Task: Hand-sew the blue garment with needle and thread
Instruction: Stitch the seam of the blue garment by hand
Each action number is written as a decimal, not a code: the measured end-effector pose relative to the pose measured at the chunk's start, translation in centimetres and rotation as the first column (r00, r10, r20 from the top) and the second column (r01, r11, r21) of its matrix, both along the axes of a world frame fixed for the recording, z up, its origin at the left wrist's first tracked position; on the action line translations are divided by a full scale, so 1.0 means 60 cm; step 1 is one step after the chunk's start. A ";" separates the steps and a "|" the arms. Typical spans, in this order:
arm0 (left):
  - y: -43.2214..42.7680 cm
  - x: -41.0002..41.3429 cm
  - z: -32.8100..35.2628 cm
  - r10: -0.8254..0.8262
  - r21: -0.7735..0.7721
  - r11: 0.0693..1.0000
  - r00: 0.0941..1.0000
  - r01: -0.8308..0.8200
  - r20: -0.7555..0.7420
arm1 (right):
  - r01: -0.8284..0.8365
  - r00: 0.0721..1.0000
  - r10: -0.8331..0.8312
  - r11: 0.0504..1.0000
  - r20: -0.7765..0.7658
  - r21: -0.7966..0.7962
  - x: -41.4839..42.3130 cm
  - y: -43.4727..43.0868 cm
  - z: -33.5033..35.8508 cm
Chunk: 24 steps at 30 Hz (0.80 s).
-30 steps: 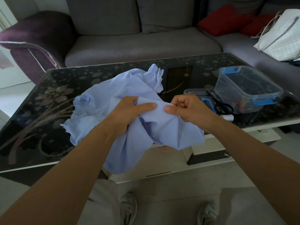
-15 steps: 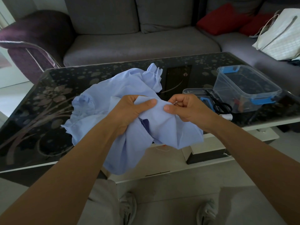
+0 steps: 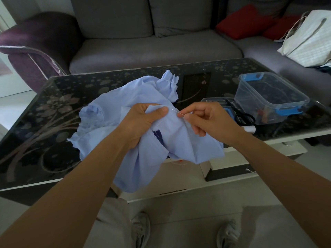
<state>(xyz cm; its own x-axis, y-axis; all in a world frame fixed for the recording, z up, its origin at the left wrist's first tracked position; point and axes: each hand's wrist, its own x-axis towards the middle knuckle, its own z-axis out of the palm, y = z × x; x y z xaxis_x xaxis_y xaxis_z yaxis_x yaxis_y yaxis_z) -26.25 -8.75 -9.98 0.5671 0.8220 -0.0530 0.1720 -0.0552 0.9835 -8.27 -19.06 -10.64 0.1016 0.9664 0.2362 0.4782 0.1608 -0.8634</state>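
The left hand (image 3: 143,122) buries its fingers in the blue garment (image 3: 180,140); the white bag (image 3: 311,38) at two o'clock is cut off.

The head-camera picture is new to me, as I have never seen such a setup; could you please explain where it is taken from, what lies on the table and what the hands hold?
There is no machine here: a person wears a wide-angle camera on the head, so it looks forward and down at their own two arms. The left hand grips a bunched fold of the blue garment, which lies partly on the dark glass table and partly hangs over its near edge. The right hand pinches a thin needle at that fold; the thread is too fine to see clearly. On the table's right side are a clear plastic box and black scissors. A grey sofa stands behind.
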 end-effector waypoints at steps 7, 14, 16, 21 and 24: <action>-0.002 0.000 0.002 -0.012 0.007 1.000 1.000 0.012 0.012 | 0.015 1.000 -0.016 0.999 0.023 0.028 0.003 0.000 0.001; -0.003 -0.001 0.002 -0.013 0.023 1.000 1.000 0.013 0.009 | 0.005 1.000 -0.004 1.000 0.024 -0.002 0.004 0.000 0.001; -0.003 -0.002 0.001 -0.011 0.016 1.000 1.000 0.011 0.011 | 0.004 1.000 -0.004 1.000 0.023 -0.010 0.003 0.001 0.001; -0.002 -0.002 0.000 -0.012 0.009 1.000 1.000 0.012 0.013 | 0.010 1.000 -0.010 0.999 0.022 -0.038 0.003 0.001 0.001; -0.002 -0.003 -0.001 -0.023 0.074 0.997 1.000 0.024 -0.016 | 0.014 0.999 -0.012 0.998 0.030 -0.064 0.003 0.001 0.001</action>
